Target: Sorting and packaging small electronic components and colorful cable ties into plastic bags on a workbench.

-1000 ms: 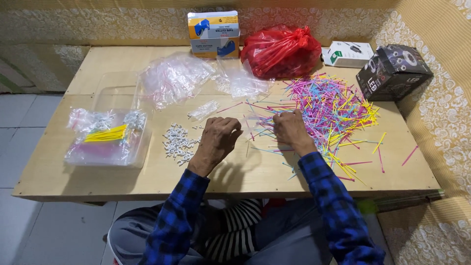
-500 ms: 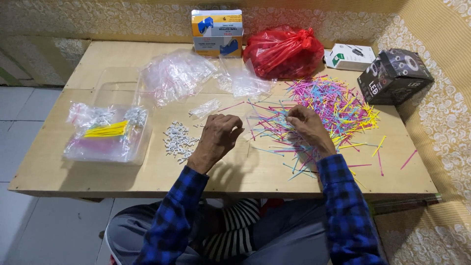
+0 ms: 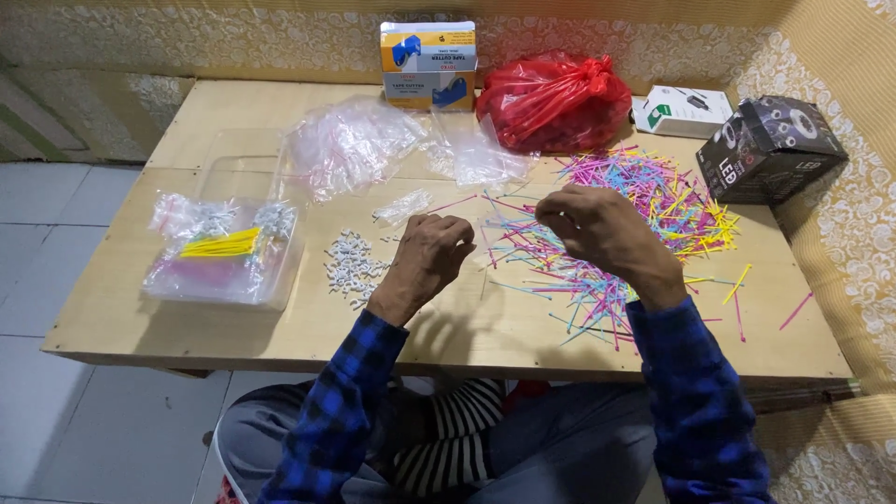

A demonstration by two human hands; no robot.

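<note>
A low wooden table (image 3: 233, 327) carries everything, and the person sits at its near edge with both forearms reaching over it. The biggest thing on it is the spread of thin coloured sticks (image 3: 635, 215), pink, blue, yellow and green, which fans from the middle toward the far right corner. The sticks lie crisscross, though many of the nearer ones run roughly left to right, with loose ends trailing toward the near edge.

The right hand (image 3: 607, 229) hovers directly over the near-left fringe of that spread, so the sticks lie just under and beyond it, toward the far right. Its fingers are curled in and the fingertips bunched; whether it pinches a stick I cannot tell. The left hand (image 3: 434, 252) is raised near the middle of the table, loosely closed into a soft fist, and anything it may hold is hidden. It sits clear of the sticks, so the right hand is plainly the nearer one to them.

Just left of the left hand lies a small heap of white pieces (image 3: 353, 269). Further along toward the left edge stands a clear plastic tray (image 3: 224, 271) with a yellow bundle (image 3: 222, 245) inside.
</note>
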